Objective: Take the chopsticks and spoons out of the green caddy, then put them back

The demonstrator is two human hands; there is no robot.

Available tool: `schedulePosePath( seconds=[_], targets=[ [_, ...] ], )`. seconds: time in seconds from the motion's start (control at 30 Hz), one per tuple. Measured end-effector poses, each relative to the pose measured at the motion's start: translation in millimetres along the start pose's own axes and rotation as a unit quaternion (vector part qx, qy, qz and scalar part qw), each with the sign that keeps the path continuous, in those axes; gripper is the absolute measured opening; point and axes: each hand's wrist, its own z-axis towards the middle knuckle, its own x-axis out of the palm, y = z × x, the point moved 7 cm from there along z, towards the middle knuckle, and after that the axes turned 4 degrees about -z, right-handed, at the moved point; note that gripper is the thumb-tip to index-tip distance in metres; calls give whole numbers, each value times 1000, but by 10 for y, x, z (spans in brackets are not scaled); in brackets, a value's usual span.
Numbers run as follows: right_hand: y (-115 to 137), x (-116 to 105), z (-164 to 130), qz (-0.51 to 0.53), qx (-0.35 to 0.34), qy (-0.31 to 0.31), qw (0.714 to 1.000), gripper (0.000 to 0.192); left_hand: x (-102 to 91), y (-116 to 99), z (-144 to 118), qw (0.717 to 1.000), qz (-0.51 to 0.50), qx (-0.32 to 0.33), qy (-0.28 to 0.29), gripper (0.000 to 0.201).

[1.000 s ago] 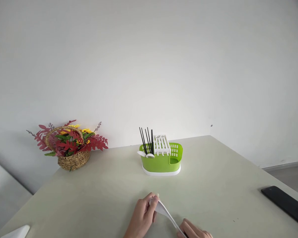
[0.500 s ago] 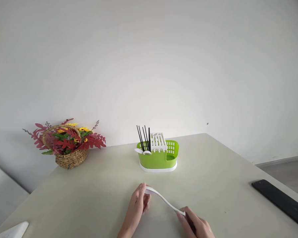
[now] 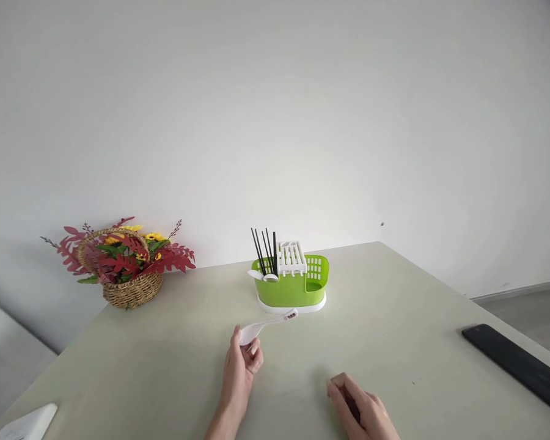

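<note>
Left hand [image 3: 242, 368] pinches the bowl end of a white plastic spoon [image 3: 266, 326]; its handle points up-right toward the green cutlery caddy [image 3: 291, 287] just beyond. Left hand is the nearer one. Right hand [image 3: 364, 408] rests loosely curled on the table [image 3: 417, 342], holding nothing.

Glossy white plastic spoon [image 3: 266, 325], shiny green plastic caddy [image 3: 290, 292], rough woven wicker basket [image 3: 131, 289].
</note>
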Motion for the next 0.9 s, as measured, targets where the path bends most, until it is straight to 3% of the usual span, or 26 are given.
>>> schedulePosePath(
  seconds=[0.5, 0.6, 0.7, 0.9],
  targets=[
    [-50, 23, 12, -37, -23, -26, 999, 52, -80, -53, 12, 999, -37, 24, -8, 43],
    [-46, 52, 14, -42, -36, -32, 998, 50, -55, -302, -22, 995, -41, 82, -28, 40],
    [-52, 77, 10, -46, -36, -22, 998, 47, 55, -711, -44, 985, -8, 167, -43, 41],
    [-36, 83, -6, -48, -33, -13, 998, 46, 395, -1488, 138, 935, 129, 327, -45, 39]
  ],
)
